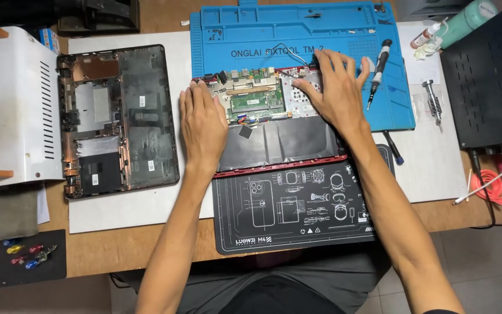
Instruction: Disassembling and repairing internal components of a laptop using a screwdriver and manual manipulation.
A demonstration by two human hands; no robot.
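Resting flat on an opened laptop chassis (274, 125), both hands are empty: left hand (203, 119) lies palm-down with fingers (196, 96) held close together on the left edge of the base, right hand (335, 87) is splayed, fingers (344, 63) spread over the upper right corner near the fan area, nothing pinched. Chassis sits mid-tabletop (140, 209), straddling a blue silicone work mat (297, 35) behind and a black printed mat (291, 209) in front. Exposed green circuit board (257, 96) sits between the hands, a wide dark battery pack (280, 142) below it, red rim along the front edge. Judgement: the base is light but flexy with the cover off; board, thin wires and connectors are fragile, so grip by the outer frame edges, not the board or battery. Just right of the right hand lies a black-and-white screwdriver (379, 67) on the blue mat. Further left, the removed black bottom cover (117, 119) lies inside-up on a white sheet (146, 203). Far right: a small metal tool (433, 99), a black box (486, 75).
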